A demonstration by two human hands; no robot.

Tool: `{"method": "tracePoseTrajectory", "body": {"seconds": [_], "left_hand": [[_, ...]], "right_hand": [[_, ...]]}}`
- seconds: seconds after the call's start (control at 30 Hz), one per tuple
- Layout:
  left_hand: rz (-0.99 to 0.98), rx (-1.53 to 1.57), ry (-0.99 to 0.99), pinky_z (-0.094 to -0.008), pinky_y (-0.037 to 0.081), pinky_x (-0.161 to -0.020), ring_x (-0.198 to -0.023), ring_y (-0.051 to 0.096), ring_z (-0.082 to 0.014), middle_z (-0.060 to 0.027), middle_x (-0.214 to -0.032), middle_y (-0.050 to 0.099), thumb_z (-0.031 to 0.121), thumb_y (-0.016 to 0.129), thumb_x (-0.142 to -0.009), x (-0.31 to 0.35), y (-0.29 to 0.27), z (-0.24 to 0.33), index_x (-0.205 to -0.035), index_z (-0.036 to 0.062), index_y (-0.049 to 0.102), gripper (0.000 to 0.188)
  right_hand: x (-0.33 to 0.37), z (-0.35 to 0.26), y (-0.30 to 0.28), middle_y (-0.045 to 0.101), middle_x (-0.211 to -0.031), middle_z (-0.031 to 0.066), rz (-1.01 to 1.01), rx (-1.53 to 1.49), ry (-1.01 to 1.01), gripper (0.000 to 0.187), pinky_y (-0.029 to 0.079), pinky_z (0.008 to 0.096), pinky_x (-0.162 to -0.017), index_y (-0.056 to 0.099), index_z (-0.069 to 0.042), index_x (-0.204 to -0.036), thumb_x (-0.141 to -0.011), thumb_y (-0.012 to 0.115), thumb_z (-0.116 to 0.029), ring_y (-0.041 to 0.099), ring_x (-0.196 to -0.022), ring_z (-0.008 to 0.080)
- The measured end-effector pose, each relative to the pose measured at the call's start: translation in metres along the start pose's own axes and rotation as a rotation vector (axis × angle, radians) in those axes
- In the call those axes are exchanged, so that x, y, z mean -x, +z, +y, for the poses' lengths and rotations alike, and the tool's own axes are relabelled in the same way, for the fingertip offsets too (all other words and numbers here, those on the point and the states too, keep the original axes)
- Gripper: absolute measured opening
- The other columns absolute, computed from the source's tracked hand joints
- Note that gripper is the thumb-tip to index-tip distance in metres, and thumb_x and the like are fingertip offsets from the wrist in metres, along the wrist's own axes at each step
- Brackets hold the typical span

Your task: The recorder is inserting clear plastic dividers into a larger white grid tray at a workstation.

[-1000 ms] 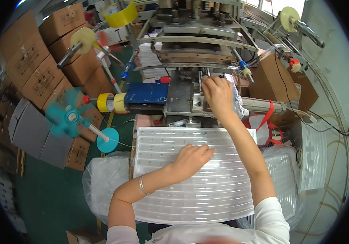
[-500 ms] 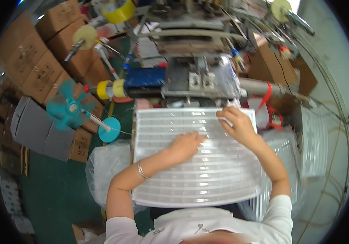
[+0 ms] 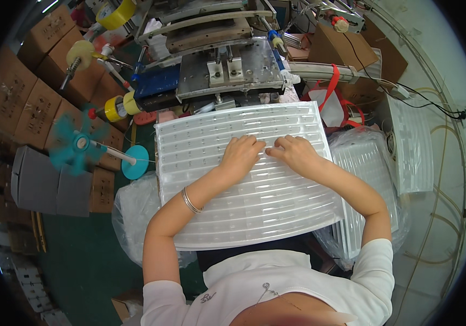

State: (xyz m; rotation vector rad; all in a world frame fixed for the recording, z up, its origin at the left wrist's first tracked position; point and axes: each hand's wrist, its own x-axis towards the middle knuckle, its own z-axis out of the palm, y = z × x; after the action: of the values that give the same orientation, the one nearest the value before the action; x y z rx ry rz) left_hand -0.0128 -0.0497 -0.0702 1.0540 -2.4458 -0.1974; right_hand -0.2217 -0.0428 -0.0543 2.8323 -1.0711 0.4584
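Note:
A wide white ribbed plastic tray [image 3: 233, 217], with rows of small clear pockets or pieces, lies in front of me. My left hand [image 3: 242, 156] rests over its upper middle, fingers bent down and drawn together at the surface. Close beside it, separated by a narrow gap, my right hand [image 3: 300, 156] is in a similar pinch with the fingertips on the same rows. Whatever sits between the fingertips of either hand is too small or hidden to make out. Two thin bracelets [image 3: 191, 200] circle my left wrist.
Beyond the tray stands a metal machine [image 3: 211, 70] with clamps. A teal fan [image 3: 82, 143] turns at the left, near stacked cartons [image 3: 40, 111] and a plastic bag [image 3: 140, 217]. More ribbed trays [image 3: 366, 168] in clear plastic stand at the right, below a red strap [image 3: 331, 87].
My right hand has come from the tray's far right part to its middle, beside my left hand. The left fingers are now more curled. The whole view has shifted and turned slightly.

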Motion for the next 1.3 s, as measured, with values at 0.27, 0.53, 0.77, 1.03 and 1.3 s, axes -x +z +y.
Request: {"method": "tracePoseTrajectory", "body": {"seconds": [0.27,0.53,0.77,1.03,1.3], "left_hand": [[-0.002,0.018,-0.099,-0.0377,0.040,-0.082,-0.093,0.058,-0.0248,-0.0062,-0.102,0.063,0.015,0.066,-0.078,0.029,-0.035,-0.009,-0.105,0.0107,0.063,0.028],[0.584,-0.156,-0.318,-0.0386,0.037,-0.084,-0.099,0.052,-0.0266,-0.0097,-0.106,0.059,0.022,0.066,-0.080,-0.025,-0.077,-0.051,-0.111,0.0103,0.062,0.033],[0.650,-0.545,-0.202,-0.0413,0.032,-0.087,-0.098,0.051,-0.0245,-0.0081,-0.102,0.060,0.031,0.066,-0.080,-0.112,-0.096,-0.098,-0.104,0.0123,0.066,0.030],[0.504,-0.228,-0.174,-0.0338,0.035,-0.080,-0.078,0.055,-0.0197,-0.0042,-0.084,0.063,0.012,0.071,-0.073,-0.031,-0.109,-0.045,-0.099,0.0104,0.065,0.027],[0.230,0.072,-0.385,-0.0351,0.038,-0.075,-0.074,0.051,-0.0221,-0.0072,-0.078,0.058,0.010,0.071,-0.074,0.028,-0.088,-0.043,-0.098,0.0056,0.065,0.025]], "right_hand": [[-0.017,0.018,-0.032,0.056,-0.093,0.0085,0.129,-0.533,0.283,0.027,0.051,0.0351,-0.069,0.056,-0.010,-0.098,-0.072,0.063,-0.007,0.060,-0.085,0.0250],[-0.043,0.055,-0.039,0.059,-0.104,0.0081,0.364,-0.832,0.526,0.018,0.051,0.0264,-0.071,0.058,-0.002,-0.100,-0.083,0.060,-0.009,0.060,-0.089,0.0174],[-0.121,0.053,-0.049,0.063,-0.108,0.0085,0.568,-0.652,0.377,0.027,0.053,0.0269,-0.072,0.062,-0.005,-0.111,-0.085,0.062,-0.009,0.062,-0.089,0.0183],[-0.204,0.053,-0.027,0.065,-0.092,0.0093,0.776,-0.123,0.164,0.022,0.052,0.0328,-0.066,0.064,-0.007,-0.100,-0.080,0.066,-0.015,0.064,-0.078,0.0259],[-0.205,0.060,-0.002,0.063,-0.093,0.0120,0.831,-0.091,0.282,0.037,0.049,0.0425,-0.069,0.062,-0.008,-0.100,-0.068,0.068,-0.026,0.062,-0.084,0.0281]]}}
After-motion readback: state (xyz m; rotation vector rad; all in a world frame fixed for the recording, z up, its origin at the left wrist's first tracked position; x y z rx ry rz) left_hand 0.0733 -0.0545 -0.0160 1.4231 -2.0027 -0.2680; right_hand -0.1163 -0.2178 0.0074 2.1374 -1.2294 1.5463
